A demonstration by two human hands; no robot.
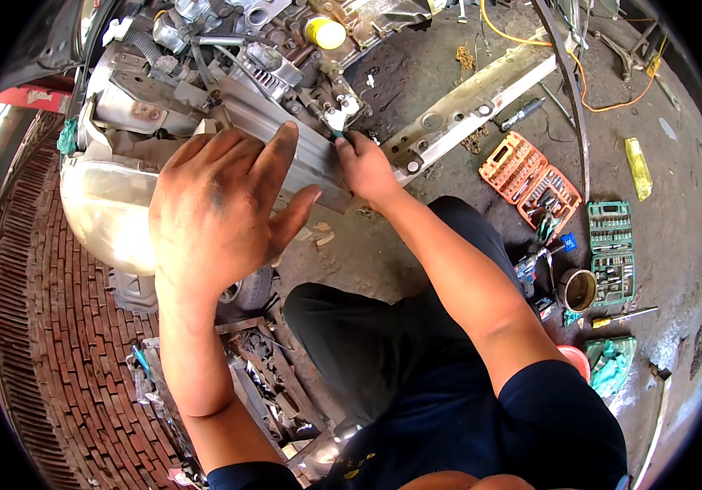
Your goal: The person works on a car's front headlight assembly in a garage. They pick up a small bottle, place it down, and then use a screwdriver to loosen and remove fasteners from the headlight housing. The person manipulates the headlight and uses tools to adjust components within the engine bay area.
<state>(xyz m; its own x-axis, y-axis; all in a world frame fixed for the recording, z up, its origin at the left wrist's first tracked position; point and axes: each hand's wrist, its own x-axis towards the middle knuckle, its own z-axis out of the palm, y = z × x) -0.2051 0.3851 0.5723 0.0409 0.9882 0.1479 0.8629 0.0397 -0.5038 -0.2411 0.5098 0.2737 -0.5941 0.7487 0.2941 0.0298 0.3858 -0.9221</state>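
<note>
My left hand point(224, 196) is raised in front of the car's front end, its thumb and forefinger spread and nothing visible in it. Behind and below it lie the clear headlight point(110, 208) and the grey metal crossbeam point(273, 122). My right hand point(367, 170) is closed around a small dark green handle point(337, 135) at the beam's right end. A bright white part point(339, 113) shows just beyond that handle; glare hides how the two meet. Engine parts fill the area above, with a yellow cap point(325, 33) among them.
A long metal beam point(457, 118) slants away at right. On the floor lie an orange socket set point(531, 180), a green socket set point(611, 253), a round metal can point(577, 290) and a yellow packet point(637, 169). A cluttered crate point(273, 384) stands by my left knee.
</note>
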